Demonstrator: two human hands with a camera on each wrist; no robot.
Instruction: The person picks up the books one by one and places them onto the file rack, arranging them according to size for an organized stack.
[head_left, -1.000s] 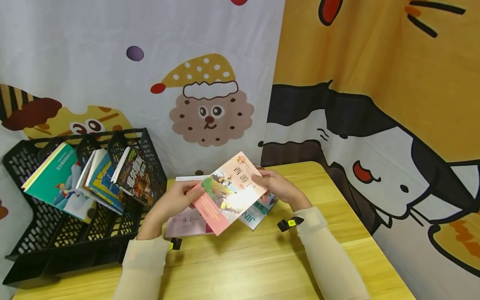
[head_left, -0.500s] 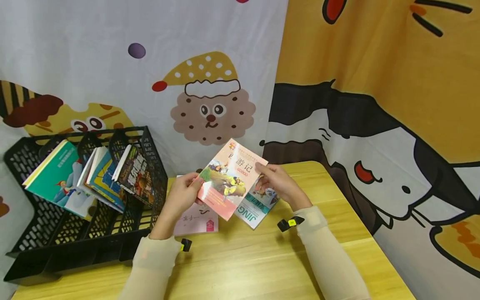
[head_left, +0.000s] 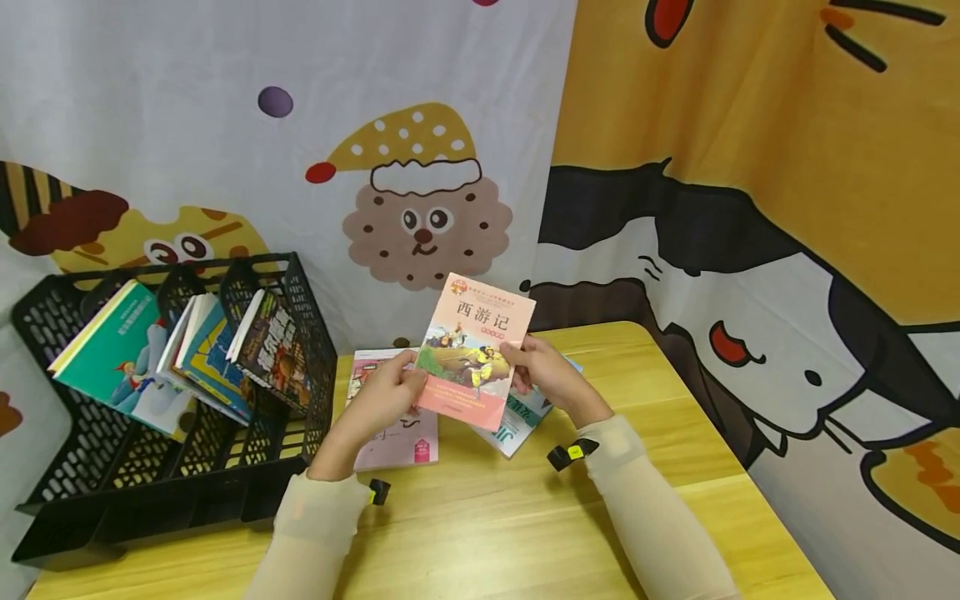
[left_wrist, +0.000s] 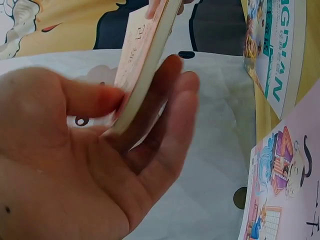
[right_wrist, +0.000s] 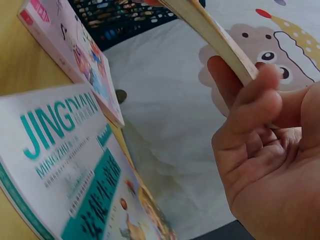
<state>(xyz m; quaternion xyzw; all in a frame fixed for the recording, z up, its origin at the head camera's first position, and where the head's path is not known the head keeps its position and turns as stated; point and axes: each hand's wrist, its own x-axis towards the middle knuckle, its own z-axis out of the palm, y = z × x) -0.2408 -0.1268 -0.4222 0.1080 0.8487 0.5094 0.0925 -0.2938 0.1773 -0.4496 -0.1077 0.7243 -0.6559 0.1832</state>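
A pink paperback book [head_left: 474, 350] with an illustrated cover is held up above the table by both hands. My left hand [head_left: 384, 402] pinches its lower left edge, thumb on the cover and fingers behind, as the left wrist view shows. At its right edge my right hand [head_left: 551, 375] grips it, thumb on the front. Beneath and behind it lie two books: a pink one [head_left: 405, 442] on the left, and a white and teal one [right_wrist: 65, 150] on the right, each partly covered in the head view.
A black mesh book rack [head_left: 172, 492] stands at the table's left. Leaning in its slots are a green book [head_left: 120, 358], several thin books [head_left: 206, 358] and a dark-covered book [head_left: 273, 354]. Printed curtains [head_left: 427, 67] hang behind the wooden table [head_left: 480, 533].
The pink paperback has turned from a steep slant to nearly upright, its title now fully visible. My left hand has moved right and slightly up with it; the right hand has stayed near its place.
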